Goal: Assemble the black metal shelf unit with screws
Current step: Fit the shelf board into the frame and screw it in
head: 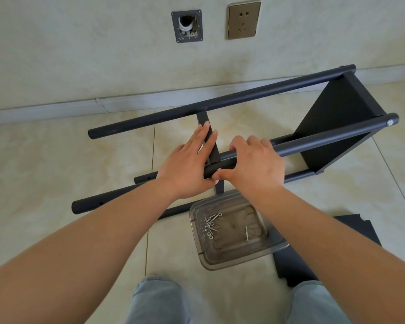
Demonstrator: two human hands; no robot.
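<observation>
A half-built black metal shelf unit [243, 127] is being worked on its side on a tiled floor [56, 160] by the wall, its poles lying level, likely so the joints can be reached from above; a loose shelf panel [211, 146] is being steadied on edge by the left hand [187, 164], fingers spread flat against it; the near pole [313, 142] is being gripped by the right hand [253, 164], fingers curled over it and thumb pressed near its end, seemingly to line up a hole; screws [212, 224] are being kept close in a clear plastic tray [234, 256] below.
</observation>
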